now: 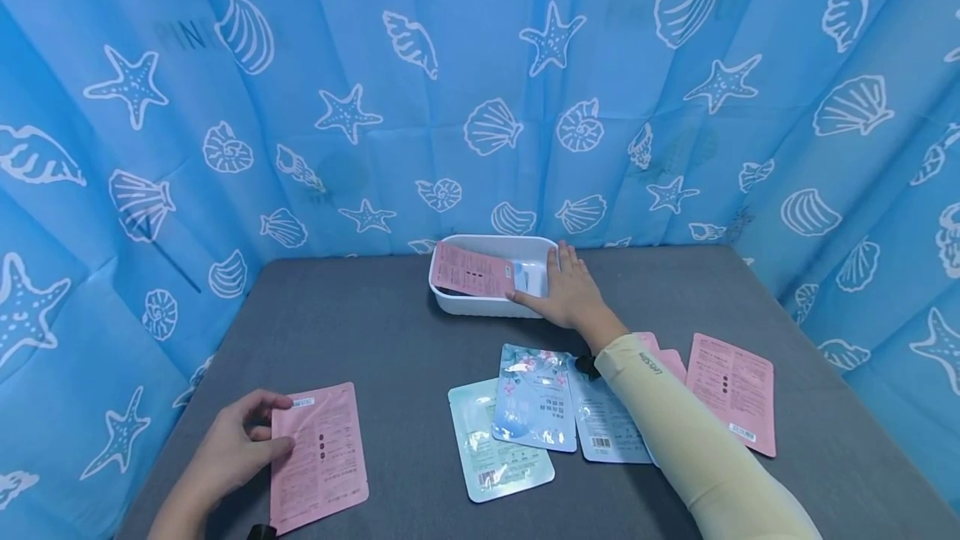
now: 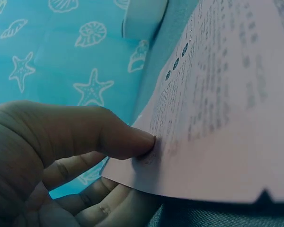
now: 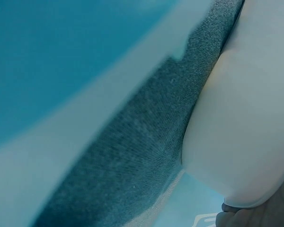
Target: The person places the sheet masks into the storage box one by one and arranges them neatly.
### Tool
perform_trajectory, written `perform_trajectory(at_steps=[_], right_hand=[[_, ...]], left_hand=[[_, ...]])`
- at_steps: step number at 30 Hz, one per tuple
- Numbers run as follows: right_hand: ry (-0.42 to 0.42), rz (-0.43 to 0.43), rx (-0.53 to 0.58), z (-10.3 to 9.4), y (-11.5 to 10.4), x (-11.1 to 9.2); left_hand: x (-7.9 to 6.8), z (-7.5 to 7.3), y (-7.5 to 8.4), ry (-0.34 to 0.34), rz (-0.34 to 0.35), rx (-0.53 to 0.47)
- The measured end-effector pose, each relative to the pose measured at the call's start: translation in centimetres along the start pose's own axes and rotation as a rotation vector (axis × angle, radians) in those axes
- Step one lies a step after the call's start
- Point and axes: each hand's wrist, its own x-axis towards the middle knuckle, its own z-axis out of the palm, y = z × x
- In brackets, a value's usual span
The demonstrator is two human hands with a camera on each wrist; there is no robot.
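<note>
My left hand (image 1: 234, 450) pinches a pink sachet (image 1: 322, 457) by its left edge, near a small white label. In the left wrist view the thumb (image 2: 118, 137) presses on the printed face, with fingers beneath. At the far side of the table, my right hand (image 1: 566, 290) rests over the right end of a white basket (image 1: 480, 307). Its fingers are stretched out along the rim and its thumb lies at the front rim. Inside the basket lies another pink sachet (image 1: 472, 272), with a bluish one (image 1: 519, 277) partly showing beside it. The right wrist view shows the basket's smooth wall (image 3: 241, 113).
On the grey table (image 1: 375, 307) lie a mint sachet (image 1: 498, 457), a flowered blue sachet (image 1: 536, 398) overlapping it, and a pale blue sachet (image 1: 607, 419). Pink sachets (image 1: 731, 390) lie at the right, partly behind my sleeve (image 1: 675, 440). A blue shell-print curtain (image 1: 450, 107) surrounds the table.
</note>
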Motion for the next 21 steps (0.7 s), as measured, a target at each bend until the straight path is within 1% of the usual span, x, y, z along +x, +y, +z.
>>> perform_trajectory(at_steps=[6,10,13,18,21], right_hand=[[0.0,-0.002,-0.001,-0.1,0.0,0.0],[0.009,-0.005,-0.004,-0.1,0.0,0.0],[0.013,-0.006,-0.005,-0.1,0.0,-0.1],[0.016,-0.004,-0.005,-0.1,0.0,-0.2],[0.014,-0.004,-0.008,0.0,0.0,-0.2]], left_hand=[[0.2,0.0,0.1,-0.054,0.011,-0.065],[0.2,-0.1,0.5,-0.079,0.038,-0.094],[0.2,-0.2,1.0,-0.087,0.083,-0.094],[0.4,-0.3,1.7,-0.082,0.163,-0.134],[0.4,-0.3,2.1,-0.082,0.196,-0.16]])
